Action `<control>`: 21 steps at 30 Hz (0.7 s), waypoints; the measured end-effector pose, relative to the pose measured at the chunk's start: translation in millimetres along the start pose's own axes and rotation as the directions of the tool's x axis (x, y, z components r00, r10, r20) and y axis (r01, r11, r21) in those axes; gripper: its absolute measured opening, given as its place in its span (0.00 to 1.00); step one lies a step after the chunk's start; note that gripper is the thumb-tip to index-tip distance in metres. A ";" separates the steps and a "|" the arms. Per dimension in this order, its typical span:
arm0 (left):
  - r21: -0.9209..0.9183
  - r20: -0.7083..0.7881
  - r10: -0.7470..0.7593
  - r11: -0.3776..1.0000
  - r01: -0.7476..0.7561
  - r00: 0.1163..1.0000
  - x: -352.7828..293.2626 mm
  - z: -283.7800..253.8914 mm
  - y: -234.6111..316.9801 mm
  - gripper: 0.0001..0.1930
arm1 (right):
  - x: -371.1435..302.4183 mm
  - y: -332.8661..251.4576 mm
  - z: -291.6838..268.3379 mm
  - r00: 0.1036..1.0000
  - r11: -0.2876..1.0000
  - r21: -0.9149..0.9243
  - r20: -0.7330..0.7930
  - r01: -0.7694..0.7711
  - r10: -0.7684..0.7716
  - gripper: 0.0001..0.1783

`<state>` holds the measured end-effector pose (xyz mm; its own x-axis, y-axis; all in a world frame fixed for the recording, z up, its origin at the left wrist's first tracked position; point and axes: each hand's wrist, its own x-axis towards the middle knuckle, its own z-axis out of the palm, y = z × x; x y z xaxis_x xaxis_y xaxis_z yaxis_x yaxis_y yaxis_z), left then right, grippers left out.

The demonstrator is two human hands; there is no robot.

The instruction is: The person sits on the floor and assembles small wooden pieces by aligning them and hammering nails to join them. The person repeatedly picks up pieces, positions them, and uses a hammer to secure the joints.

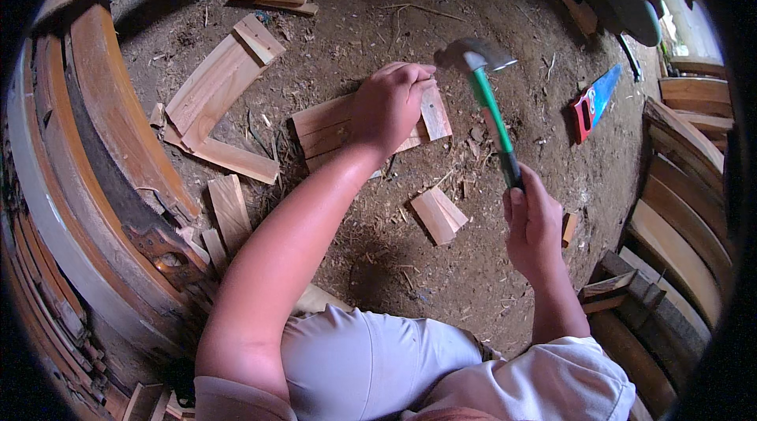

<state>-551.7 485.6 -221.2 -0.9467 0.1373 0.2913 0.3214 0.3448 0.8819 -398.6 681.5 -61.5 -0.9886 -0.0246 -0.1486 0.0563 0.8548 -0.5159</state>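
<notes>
A claw hammer (490, 109) with a green shaft and dark grip is raised over the ground, its head up and away from me. My right hand (534, 220) is wrapped round the lower end of its handle. My left hand (388, 106) rests on a wooden panel (322, 125) lying on the ground, its fingers closed at the far end of a short wooden crosspiece (434, 113). Whatever the fingertips pinch there is hidden. A dark dot shows on the crosspiece. The hammer head hangs just right of my left fingers, apart from them.
A joined angled wooden piece (209, 94) lies left of the panel. Two small wood offcuts (438, 216) lie nearer me. A handsaw (593, 106) with red handle and blue blade lies at the right. Stacked curved boards (118, 98) line the left; more timber (678, 232) lines the right.
</notes>
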 end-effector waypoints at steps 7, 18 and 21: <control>0.054 0.010 -0.021 0.998 0.021 1.000 -1.9 0.9 -1.9 0.07 | -1.2 -0.9 1.5 0.999 0.999 -0.037 0.038 -0.021 0.022 0.19; 0.077 -0.022 0.017 0.997 -0.015 1.000 -1.5 2.9 -1.8 0.07 | -5.3 -4.2 5.6 0.999 0.999 -0.048 0.034 0.023 -0.021 0.19; -0.063 -0.028 -0.002 0.998 0.000 1.000 -1.3 1.4 -3.6 0.06 | -9.8 -10.1 4.0 1.000 1.000 0.026 0.005 -0.004 0.004 0.19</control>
<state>-551.6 485.4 -225.2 -0.9476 0.1108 0.2997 0.3192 0.2861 0.9035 -388.9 671.0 -58.1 -0.9877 -0.0234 -0.1546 0.0641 0.8412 -0.5369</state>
